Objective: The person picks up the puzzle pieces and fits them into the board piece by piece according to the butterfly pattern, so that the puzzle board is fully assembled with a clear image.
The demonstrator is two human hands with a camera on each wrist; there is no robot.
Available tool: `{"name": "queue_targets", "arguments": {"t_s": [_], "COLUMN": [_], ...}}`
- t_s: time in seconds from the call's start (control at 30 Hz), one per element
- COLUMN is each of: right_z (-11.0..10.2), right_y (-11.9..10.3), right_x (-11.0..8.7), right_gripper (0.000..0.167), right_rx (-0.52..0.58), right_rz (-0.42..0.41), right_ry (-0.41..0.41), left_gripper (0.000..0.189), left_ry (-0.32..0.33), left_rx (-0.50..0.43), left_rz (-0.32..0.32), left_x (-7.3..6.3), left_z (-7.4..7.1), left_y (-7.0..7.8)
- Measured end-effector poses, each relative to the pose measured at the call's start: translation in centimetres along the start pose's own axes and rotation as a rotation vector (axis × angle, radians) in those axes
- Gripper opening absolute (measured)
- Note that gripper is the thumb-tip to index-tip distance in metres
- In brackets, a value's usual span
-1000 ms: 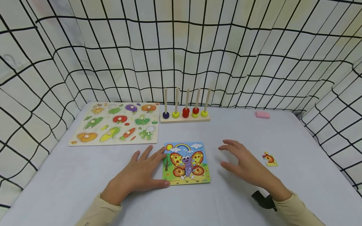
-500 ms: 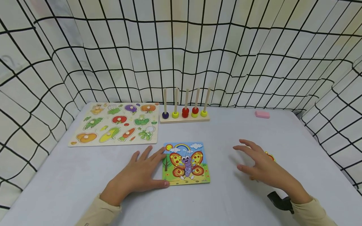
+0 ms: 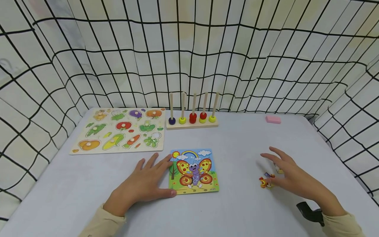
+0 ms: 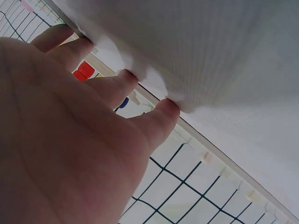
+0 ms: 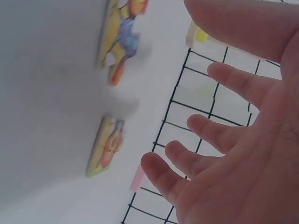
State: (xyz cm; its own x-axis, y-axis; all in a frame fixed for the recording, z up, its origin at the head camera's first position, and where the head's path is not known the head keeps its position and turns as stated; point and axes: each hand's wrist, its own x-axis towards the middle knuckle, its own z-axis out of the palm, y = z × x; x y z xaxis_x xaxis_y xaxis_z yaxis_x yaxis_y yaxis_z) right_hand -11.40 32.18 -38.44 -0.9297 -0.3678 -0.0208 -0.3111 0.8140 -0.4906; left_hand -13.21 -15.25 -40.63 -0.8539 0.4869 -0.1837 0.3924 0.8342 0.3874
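My left hand (image 3: 142,182) lies with spread fingers at the left edge of a square butterfly picture board (image 3: 193,172), its thumb and fingertips touching that edge. To the right, my right hand (image 3: 296,176) hovers above the table with fingers apart and nothing held. Below its thumb lies a jigsaw piece (image 5: 122,39) with purple and orange print. Another jigsaw piece (image 5: 106,147), in yellow and orange, sits a short way off; in the head view the right hand covers most of it.
Behind on the left lies a vegetable peg puzzle (image 3: 118,130). Beside it stands a wooden bead stand (image 3: 192,123) with upright pegs. A pink block (image 3: 273,119) lies at the far right. Black netting (image 3: 189,62) rises round the table.
My right hand has moved to the right, away from the board and over the loose jigsaw pieces. The left hand has stayed in place at the board.
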Motion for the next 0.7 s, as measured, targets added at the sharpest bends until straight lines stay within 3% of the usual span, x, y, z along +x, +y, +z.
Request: {"name": "queue_targets", "arguments": {"t_s": [0.3, 0.7], "right_z": [1.3, 2.1], "right_y": [1.3, 1.4], "right_x": [-0.4, -0.4], "right_gripper": [0.066, 0.048], "right_rx": [-0.031, -0.014], "right_rz": [-0.089, -0.118], "right_ry": [0.034, 0.036], "left_gripper": [0.103, 0.103], "left_ry": [-0.004, 0.002], "left_rx": [-0.001, 0.002], "left_rz": [-0.016, -0.006], "left_x": [0.1, 0.1], "left_z": [0.1, 0.1], "left_y": [-0.1, -0.1]}}
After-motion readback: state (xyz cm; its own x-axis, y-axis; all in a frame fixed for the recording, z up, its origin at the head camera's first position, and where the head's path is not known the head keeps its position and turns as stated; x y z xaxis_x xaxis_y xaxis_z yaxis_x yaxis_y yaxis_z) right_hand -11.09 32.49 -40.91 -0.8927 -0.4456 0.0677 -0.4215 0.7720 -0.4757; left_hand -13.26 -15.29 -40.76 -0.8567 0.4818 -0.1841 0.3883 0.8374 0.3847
